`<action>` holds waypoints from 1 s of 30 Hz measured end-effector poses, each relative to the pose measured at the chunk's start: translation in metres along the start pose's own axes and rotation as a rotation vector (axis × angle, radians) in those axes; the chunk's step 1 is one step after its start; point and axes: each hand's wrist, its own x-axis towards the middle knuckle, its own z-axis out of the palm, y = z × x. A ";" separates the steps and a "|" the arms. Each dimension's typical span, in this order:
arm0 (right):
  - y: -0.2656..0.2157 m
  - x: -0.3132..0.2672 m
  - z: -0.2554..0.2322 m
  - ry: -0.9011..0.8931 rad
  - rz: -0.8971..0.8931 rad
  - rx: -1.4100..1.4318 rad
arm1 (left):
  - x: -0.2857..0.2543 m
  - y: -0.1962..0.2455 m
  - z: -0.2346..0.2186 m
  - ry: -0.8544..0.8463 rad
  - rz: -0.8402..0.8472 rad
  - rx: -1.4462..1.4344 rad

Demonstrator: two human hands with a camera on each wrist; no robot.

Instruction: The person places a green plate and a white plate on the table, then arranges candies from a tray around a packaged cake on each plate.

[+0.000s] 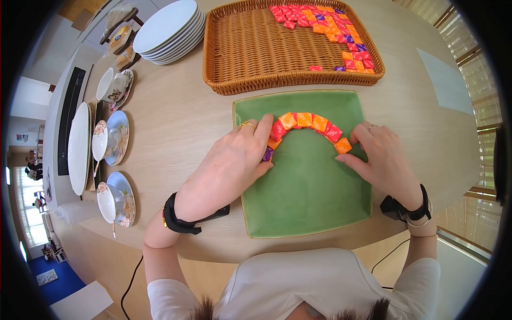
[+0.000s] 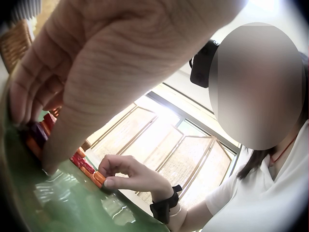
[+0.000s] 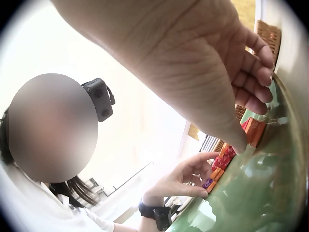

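Note:
Square wrapped candies in orange, red and purple form an arch (image 1: 304,120) on a green square plate (image 1: 304,197). My left hand (image 1: 232,152) holds the arch's left end between thumb and fingers, around the purple candy (image 1: 268,154) and the ones above it. At the other end, my right hand (image 1: 384,160) pinches the last orange candy (image 1: 343,145) between thumb and forefinger. In the left wrist view the right hand (image 2: 130,174) shows thumb and forefinger at the row's end. The right wrist view shows the left hand's (image 3: 181,181) thumb by the purple candy (image 3: 207,183).
A wicker tray (image 1: 234,85) behind the plate holds many more wrapped candies along its right side. Stacked white plates (image 1: 168,26) stand at the back left. Floral cups and saucers (image 1: 118,138) line the left, beside a large white dish (image 1: 79,149). Pale paper (image 1: 442,80) lies right.

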 end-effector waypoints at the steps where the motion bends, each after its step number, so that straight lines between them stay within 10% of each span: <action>1: 0.000 0.000 0.000 -0.003 0.002 0.003 | 0.000 0.000 0.000 -0.005 -0.004 -0.006; 30: -0.003 0.000 -0.004 -0.035 0.033 0.002 | -0.002 0.003 -0.003 -0.018 -0.008 -0.008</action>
